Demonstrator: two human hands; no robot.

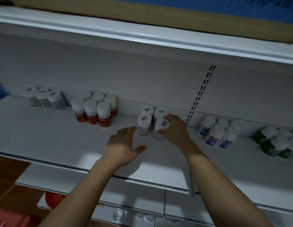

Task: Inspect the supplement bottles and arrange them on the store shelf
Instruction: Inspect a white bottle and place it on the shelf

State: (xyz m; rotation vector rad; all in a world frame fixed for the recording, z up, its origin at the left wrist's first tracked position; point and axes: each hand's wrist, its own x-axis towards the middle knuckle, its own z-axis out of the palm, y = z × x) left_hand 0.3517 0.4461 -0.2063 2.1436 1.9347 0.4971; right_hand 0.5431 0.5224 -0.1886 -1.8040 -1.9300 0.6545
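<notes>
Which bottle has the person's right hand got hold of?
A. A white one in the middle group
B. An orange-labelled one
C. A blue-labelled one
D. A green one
A: the right hand curls round the front right bottle of the four white ones in the middle.

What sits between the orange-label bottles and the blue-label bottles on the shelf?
In the head view, four sticker-capped bottles, the right hand gripping one, the left hand beside them.
</notes>
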